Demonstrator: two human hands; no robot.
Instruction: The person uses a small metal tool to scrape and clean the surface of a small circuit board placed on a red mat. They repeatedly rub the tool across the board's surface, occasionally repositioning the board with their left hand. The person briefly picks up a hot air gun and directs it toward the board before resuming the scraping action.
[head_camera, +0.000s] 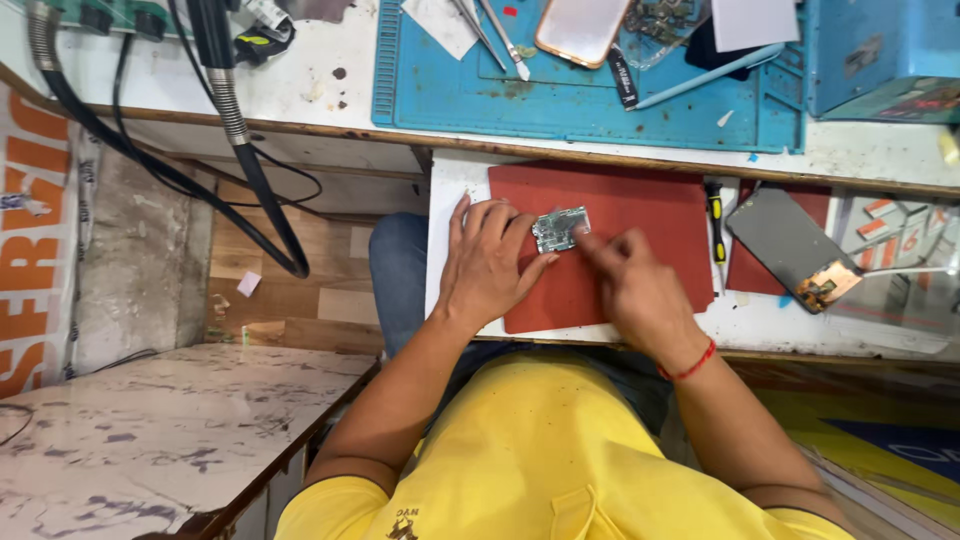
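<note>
On the pull-out tabletop (455, 180) our red mat (650, 215) carries the bare circuit board (560, 229), already out of its phone. Our left hand (490, 260) pins it with spread fingers; our right hand (630, 280) pinches its edge, work unfinished.

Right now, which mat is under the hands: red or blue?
The red mat on the pull-out shelf; both the left hand and right hand work a small circuit board there. The blue mat lies farther away.
</note>
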